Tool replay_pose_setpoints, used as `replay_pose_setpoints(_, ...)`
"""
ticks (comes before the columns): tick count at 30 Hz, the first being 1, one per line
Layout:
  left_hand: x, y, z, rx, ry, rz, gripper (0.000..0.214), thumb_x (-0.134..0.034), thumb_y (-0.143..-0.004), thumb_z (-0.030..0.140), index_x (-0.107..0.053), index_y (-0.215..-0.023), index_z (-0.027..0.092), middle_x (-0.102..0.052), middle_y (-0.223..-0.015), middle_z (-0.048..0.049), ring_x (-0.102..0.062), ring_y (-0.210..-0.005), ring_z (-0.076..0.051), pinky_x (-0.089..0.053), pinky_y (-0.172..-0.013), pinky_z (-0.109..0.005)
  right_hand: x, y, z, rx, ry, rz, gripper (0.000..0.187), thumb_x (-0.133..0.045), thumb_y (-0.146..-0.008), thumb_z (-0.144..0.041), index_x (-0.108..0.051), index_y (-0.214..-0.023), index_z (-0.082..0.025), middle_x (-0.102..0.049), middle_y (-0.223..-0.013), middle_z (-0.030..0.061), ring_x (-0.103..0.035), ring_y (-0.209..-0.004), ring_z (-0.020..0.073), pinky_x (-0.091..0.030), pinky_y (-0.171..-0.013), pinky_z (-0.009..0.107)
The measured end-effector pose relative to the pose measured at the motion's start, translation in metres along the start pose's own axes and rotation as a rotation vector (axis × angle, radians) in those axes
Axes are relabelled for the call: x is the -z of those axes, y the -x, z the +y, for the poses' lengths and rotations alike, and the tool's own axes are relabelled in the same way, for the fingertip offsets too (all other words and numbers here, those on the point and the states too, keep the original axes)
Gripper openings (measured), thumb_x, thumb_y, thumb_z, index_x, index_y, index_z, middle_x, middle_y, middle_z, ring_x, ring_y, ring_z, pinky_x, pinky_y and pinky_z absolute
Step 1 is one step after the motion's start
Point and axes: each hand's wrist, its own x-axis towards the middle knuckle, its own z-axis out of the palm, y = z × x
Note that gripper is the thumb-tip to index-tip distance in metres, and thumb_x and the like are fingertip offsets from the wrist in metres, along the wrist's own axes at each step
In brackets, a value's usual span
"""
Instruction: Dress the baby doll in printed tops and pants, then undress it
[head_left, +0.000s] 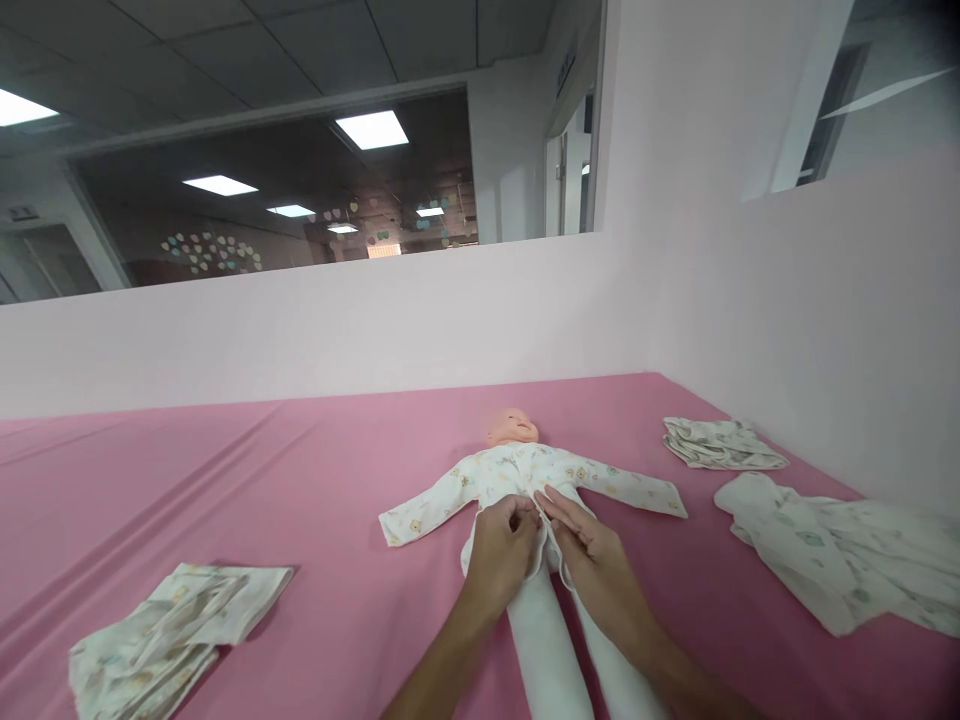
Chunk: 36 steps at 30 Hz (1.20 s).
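Observation:
A baby doll (513,427) lies on its back, head away from me, dressed in a white long-sleeved baby shirt (504,470) with a small print, its sleeves spread to both sides. White trouser legs (551,650) stretch toward me below it. My left hand (501,550) pinches the lower front edge of the shirt, thumb and finger curled together. At the same front opening, my right hand (591,560) has its fingers together over the cloth edge, thumb underneath. The exact bit of cloth between the fingertips is partly hidden.
Folded printed baby clothes (172,640) lie at the front left. To the right are another folded stack (720,443) and a loosely spread white garment (847,550). Pink sheeting (337,500) covers the surface, bordered by white walls (337,340) behind and at right.

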Motion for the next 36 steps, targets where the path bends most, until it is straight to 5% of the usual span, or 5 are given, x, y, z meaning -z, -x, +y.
replay_pose_setpoints(6,0.0,0.0,0.006,0.038,0.061,-0.012,0.019,-0.046,-0.079,0.024,-0.049,-0.061,0.017,-0.039,-0.054,0.0051,-0.032,-0.048,-0.006,-0.025,-0.047,-0.02,-0.002,0.001,-0.001,0.032,0.012,-0.038,0.051,-0.048,-0.09,-0.039,-0.049,-0.139,-0.025,-0.049,-0.144,0.0051,-0.043,-0.135,0.021,-0.038,-0.112,0.04)
replay_pose_setpoints(12,0.0,0.0,0.012,0.091,0.081,0.057,0.031,-0.055,-0.08,0.04,-0.051,-0.062,0.015,-0.041,-0.057,0.004,-0.035,-0.054,-0.008,-0.029,-0.053,-0.02,-0.003,0.0,-0.001,0.037,0.057,-0.043,0.047,-0.047,-0.092,-0.042,-0.053,-0.135,-0.024,-0.051,-0.142,0.005,-0.047,-0.132,0.0183,-0.039,-0.112,0.037)
replay_pose_setpoints(21,-0.001,-0.003,0.007,0.119,0.094,0.139,0.012,-0.053,-0.072,0.022,-0.061,-0.07,0.013,-0.053,-0.06,0.0024,-0.042,-0.054,-0.008,-0.034,-0.053,-0.021,-0.004,0.002,0.0,0.047,0.053,-0.068,0.047,-0.044,-0.093,-0.034,-0.046,-0.139,-0.024,-0.051,-0.142,0.0054,-0.042,-0.136,0.0174,-0.035,-0.114,0.04)
replay_pose_setpoints(36,-0.006,-0.002,-0.002,0.044,0.064,0.223,0.004,-0.053,-0.074,0.02,-0.052,-0.071,0.017,-0.054,-0.064,0.0025,-0.047,-0.056,-0.009,-0.039,-0.053,-0.02,-0.006,0.002,0.01,0.132,0.137,-0.024,0.041,-0.042,-0.092,-0.03,-0.053,-0.131,-0.027,-0.057,-0.135,0.0027,-0.052,-0.125,0.0182,-0.045,-0.107,0.038)
